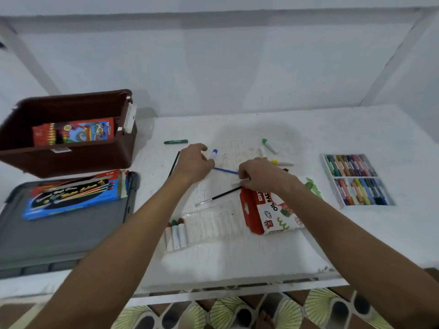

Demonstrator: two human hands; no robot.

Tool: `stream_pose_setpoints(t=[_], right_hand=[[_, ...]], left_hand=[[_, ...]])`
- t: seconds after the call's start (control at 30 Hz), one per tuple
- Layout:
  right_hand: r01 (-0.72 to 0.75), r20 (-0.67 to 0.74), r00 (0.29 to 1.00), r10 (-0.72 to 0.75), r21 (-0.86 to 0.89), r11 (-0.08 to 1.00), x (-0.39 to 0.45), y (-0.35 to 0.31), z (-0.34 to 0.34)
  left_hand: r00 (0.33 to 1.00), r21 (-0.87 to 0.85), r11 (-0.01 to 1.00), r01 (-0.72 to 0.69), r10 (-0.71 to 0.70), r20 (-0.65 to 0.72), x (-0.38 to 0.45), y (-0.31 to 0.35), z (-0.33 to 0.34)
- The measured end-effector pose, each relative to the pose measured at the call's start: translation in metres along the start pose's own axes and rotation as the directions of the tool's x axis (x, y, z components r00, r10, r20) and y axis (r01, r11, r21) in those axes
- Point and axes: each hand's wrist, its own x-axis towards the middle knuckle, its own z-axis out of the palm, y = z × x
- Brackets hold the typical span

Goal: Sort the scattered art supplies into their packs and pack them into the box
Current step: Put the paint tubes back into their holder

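Mid-sorting beside oil pastel box (273, 214): left hand (193, 162) pinching blue-capped marker (213, 154), right hand (259, 175) gripping something unidentifiable. Next, probably into clear marker tray (213, 224).

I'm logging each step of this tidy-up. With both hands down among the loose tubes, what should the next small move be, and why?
Probably lift the blue-capped tube held in the left hand and slot it into the clear tray, beside the three tubes already seated. Most slots look empty, and more tubes lie loose.
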Motion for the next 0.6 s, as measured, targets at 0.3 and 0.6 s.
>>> stream_pose_setpoints(t=[0.3, 0.6], right_hand=[[0.277, -0.099, 0.96, -0.261, 0.22, 0.935, -0.027, -0.052, 0.022], [0.398, -0.034, 0.917, -0.397, 0.087, 0.913, -0.038, -0.087, 0.057]], left_hand=[[0.981, -0.133, 0.973, 0.189, -0.194, -0.029, -0.117, -0.037, -0.033], [0.973, -0.051, 0.972, 0.231, -0.232, -0.02, -0.171, -0.043, -0.028]])
